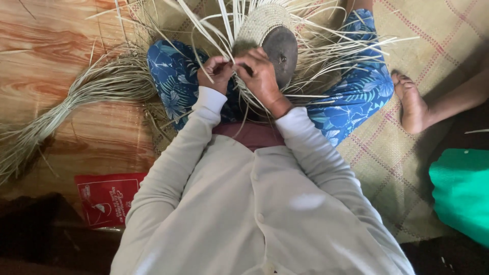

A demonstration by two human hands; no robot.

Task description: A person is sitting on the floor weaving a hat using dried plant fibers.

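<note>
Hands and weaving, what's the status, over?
Left hand and right hand both pinching strips on the woven piece in the lap. Loose strips fan all round; nothing blocking.

- A pale grey, long-sleeved cardigan [265,214] fills the lower middle of the frame; it closes down the front with small round buttons of the same colour.
- Its sleeves end in ribbed, lighter cuffs [210,100], one at centre left and one at centre right.
- A dark red garment [252,135] shows in a narrow band just above the cardigan's hem.
- Blue trousers with a pale leaf and flower print [356,97] cover both legs, reaching from the upper left to the upper right of the centre.
</note>
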